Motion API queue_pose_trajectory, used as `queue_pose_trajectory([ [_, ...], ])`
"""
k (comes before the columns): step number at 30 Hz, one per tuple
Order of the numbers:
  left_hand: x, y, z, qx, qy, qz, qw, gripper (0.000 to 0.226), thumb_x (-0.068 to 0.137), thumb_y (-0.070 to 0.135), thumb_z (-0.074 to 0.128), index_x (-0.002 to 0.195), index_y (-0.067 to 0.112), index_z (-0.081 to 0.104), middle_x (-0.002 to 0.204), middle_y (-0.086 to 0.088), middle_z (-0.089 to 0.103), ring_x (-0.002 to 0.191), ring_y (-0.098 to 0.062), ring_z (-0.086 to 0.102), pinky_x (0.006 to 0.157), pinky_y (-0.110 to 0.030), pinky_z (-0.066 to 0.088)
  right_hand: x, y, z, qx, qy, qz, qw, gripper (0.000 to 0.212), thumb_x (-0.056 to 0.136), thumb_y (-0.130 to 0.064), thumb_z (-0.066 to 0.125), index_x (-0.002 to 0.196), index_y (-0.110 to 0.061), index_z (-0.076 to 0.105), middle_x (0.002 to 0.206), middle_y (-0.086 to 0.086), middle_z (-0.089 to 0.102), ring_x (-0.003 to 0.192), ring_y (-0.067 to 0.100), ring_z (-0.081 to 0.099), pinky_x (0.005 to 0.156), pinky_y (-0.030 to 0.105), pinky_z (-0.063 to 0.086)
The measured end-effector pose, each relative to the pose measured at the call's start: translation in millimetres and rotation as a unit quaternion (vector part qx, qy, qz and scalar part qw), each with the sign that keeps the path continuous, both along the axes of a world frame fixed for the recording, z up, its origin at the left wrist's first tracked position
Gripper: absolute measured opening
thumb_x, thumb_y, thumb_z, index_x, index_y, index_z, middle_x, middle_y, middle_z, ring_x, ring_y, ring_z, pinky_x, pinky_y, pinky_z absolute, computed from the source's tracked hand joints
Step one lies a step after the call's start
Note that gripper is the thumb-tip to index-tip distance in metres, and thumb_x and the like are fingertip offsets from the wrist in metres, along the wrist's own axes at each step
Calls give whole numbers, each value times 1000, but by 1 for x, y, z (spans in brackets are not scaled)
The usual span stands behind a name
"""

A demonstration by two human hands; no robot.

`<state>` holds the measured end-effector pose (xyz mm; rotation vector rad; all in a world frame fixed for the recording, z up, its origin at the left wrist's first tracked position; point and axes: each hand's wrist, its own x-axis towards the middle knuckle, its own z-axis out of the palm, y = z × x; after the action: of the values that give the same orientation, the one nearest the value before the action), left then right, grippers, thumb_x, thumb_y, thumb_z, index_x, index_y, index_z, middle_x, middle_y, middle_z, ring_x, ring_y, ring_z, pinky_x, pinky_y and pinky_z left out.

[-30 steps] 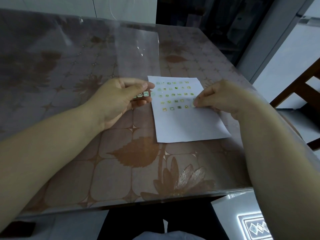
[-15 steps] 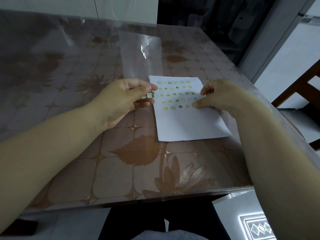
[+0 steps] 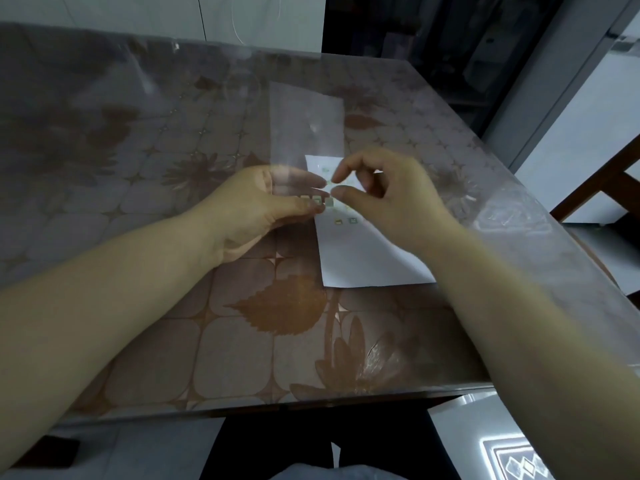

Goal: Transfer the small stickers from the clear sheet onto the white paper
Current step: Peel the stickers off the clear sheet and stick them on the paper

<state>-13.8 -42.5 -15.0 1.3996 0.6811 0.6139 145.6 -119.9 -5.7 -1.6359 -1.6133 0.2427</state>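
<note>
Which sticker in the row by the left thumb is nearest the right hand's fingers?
The rightmost sticker, just under the right hand's thumb tip; the others sit farther left, by the left hand.

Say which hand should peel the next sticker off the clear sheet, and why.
Right. The left hand grips the clear sheet, steadying it; the right hand hovers, thumb and forefinger poised, at the stickers on its lower edge.

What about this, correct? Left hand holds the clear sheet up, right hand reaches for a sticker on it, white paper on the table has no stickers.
No: head view shows small stickers on the white paper. Rest stands: left hand holds the clear sheet up, right hand reaches for a sticker on it, paper lies on the table.
</note>
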Motion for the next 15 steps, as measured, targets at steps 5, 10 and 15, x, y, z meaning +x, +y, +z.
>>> queue_pose_trajectory([
  [5, -1, 1, 1, -39, -36, -24, 998, 31, 70, 1, 62, 100, 7, 65, 87, -4, 74, 84, -10, 70, 71, -16, 53, -2, 5, -8, 28, -40, -4, 999, 15, 77, -25, 73, 92, -27, 69, 67, -15, 35, 58, 0, 40, 57, 10, 34],
  [10, 1, 5, 2, -69, -42, -7, 997, 28, 86, -8, 49, 111, 1, 59, 106, -13, 66, 87, -13, 69, 68, -18, 52, 0, 4, -7, 71, -22, -15, 997, 21, 75, -22, 75, 96, -21, 72, 70, -18, 36, 62, -9, 45, 58, 7, 35],
  [15, 4, 3, 4, -110, -66, 7, 992, 25, 88, -8, 46, 109, -1, 58, 88, -6, 71, 79, -11, 70, 64, -17, 53, 0, 5, -8, 86, -15, -15, 996, 20, 75, -19, 74, 95, -21, 73, 70, -17, 36, 63, -8, 45, 58, 6, 36],
])
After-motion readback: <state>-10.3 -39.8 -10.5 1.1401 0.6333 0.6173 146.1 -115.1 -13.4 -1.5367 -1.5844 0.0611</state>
